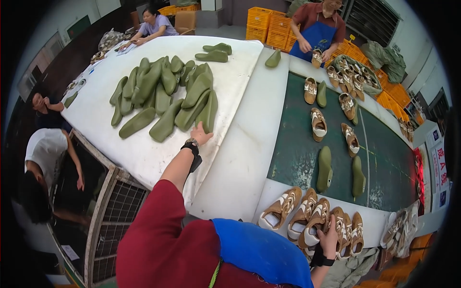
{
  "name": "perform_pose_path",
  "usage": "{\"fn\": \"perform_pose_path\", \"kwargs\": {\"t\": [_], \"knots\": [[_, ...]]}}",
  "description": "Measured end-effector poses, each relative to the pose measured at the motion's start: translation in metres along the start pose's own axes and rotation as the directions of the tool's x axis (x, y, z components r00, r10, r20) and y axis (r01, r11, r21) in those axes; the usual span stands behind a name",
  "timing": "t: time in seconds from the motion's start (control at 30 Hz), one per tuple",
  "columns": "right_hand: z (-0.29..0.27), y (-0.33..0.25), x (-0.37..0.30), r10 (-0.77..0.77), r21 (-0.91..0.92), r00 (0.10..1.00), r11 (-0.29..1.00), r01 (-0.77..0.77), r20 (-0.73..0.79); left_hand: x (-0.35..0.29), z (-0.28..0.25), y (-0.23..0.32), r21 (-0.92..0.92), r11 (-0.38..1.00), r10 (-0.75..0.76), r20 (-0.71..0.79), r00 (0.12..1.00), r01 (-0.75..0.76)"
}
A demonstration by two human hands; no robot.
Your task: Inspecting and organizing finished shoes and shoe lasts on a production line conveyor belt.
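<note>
Stretched out over the white table, my left hand [202, 135] has its thumb and fingers around the near end of a green shoe last [208, 111]. That last lies on the near right side of a heap of green shoe lasts [149, 84]. Lower right, my right hand [328, 239] grips a brown and white sneaker [317, 222] by its side, in a row of similar sneakers. A sneaker [283, 207] stands at the left of that row. Part of the held shoe is hidden by my fingers.
The green conveyor belt [300, 153] carries sneakers and loose lasts, such as a last [324, 169]. Across it, a person in a blue apron [319, 41] handles a shoe. Other people are at the left. A metal mesh cage [120, 204] stands beside the table; orange crates [259, 19] are behind.
</note>
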State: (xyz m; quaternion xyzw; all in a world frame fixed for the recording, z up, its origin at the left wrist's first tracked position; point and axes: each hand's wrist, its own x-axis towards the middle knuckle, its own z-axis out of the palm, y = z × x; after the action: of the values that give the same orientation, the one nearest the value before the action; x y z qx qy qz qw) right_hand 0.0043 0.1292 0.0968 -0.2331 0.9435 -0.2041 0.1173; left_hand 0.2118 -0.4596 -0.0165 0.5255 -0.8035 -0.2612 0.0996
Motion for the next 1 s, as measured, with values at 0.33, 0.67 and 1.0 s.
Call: {"fn": "perform_pose_path", "kwargs": {"t": [0.33, 0.67, 1.0], "knots": [[0.006, -0.009, 0.003, -0.018, -0.05, 1.0, 0.999, 0.017, -0.011, 0.011, 0.012, 0.011, 0.098, 0.985, -0.127, -0.167, 0.978, 0.145], [0.003, -0.01, 0.005, 0.018, 0.004, 1.0, 1.0, -0.017, -0.002, -0.133, 0.016, 0.088, 0.069, 0.846, 0.53, 0.001, 0.848, -0.529], [0.013, 0.0, -0.01, -0.026, 0.052, 0.998, 0.998, 0.029, -0.061, -0.084, 0.08, 0.111, -0.303, 0.842, 0.416, -0.162, 0.895, -0.447]]}}
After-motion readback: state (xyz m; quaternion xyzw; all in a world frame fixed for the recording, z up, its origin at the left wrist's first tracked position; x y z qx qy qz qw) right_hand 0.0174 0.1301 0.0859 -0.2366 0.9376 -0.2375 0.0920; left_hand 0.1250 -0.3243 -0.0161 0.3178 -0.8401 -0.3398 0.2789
